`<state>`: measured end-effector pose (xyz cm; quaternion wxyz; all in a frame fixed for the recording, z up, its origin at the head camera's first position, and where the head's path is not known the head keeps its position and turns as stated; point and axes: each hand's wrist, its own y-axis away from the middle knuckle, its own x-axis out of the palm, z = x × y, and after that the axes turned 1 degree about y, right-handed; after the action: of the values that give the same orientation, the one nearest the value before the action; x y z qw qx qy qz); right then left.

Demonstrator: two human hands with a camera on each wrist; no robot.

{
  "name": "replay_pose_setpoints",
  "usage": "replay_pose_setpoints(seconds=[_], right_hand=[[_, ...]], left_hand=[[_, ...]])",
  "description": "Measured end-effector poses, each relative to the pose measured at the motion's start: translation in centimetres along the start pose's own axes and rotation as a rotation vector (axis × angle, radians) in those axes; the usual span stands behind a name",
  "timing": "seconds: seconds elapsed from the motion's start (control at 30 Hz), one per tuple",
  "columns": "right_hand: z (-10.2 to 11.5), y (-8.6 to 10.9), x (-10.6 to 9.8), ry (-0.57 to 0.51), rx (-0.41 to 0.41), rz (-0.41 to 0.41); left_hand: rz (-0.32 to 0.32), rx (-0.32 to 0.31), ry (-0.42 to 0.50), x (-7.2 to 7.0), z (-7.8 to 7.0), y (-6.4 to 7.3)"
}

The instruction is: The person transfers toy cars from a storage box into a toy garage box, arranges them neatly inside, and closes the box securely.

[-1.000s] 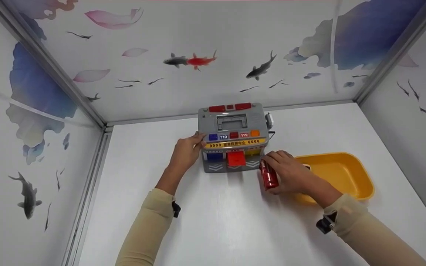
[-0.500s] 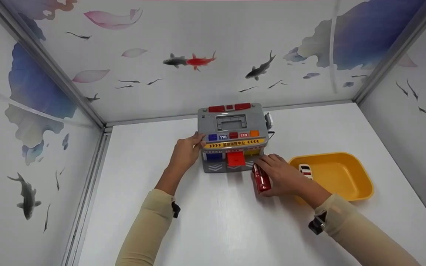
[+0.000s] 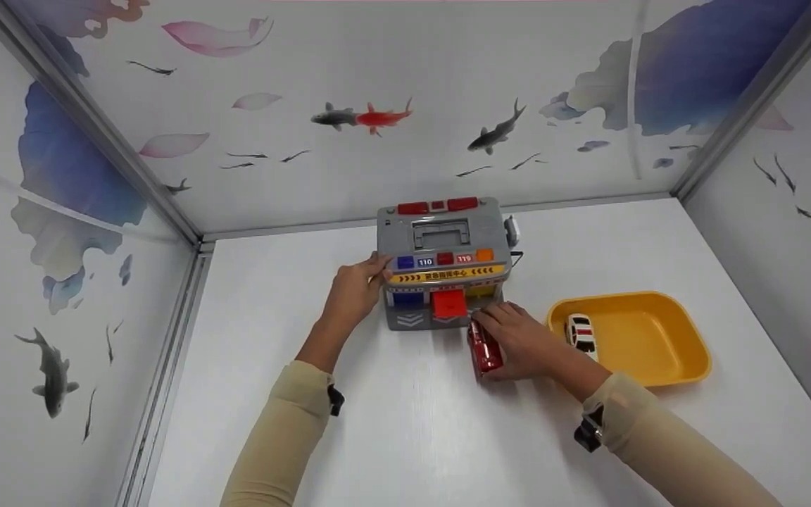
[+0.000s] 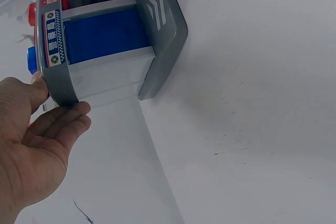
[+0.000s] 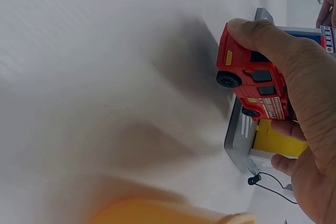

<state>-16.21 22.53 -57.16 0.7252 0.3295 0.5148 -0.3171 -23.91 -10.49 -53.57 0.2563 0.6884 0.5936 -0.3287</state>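
A grey toy emergency station stands against the back wall. Its middle red door is swung up, while the blue door and yellow door are down. My left hand grips the front left corner of the roof, thumb above and fingertips under the edge in the left wrist view. In my right hand is a red toy fire truck, pinched between thumb and fingers. The truck is just in front of the station's base, right of the red door; in the right wrist view its wheels show.
To the right, a yellow tray holds a white toy car at its left end. A short black cord hangs at the station's right side. The white table meets patterned wall panels at the back and sides.
My right hand has carried the fire truck leftward along the front of the station, uncovering the white car in the tray. The left hand and the station have stayed in place.
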Motion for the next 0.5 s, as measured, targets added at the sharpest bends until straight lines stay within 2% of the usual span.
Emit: replay_pose_setpoints(seconds=[0.13,0.3,0.5], right_hand=[[0.3,-0.2,0.4,0.001,0.008,0.02],[0.7,-0.5,0.6,-0.02,0.025,0.04],[1.1,-1.1,0.9,-0.03,-0.006,0.017]], left_hand=[[-0.003,0.014,0.003,0.0,0.0,0.0],[0.001,0.001,0.007,0.1,0.0,0.0],[-0.001,0.002,0.016,0.1,0.2,-0.1]])
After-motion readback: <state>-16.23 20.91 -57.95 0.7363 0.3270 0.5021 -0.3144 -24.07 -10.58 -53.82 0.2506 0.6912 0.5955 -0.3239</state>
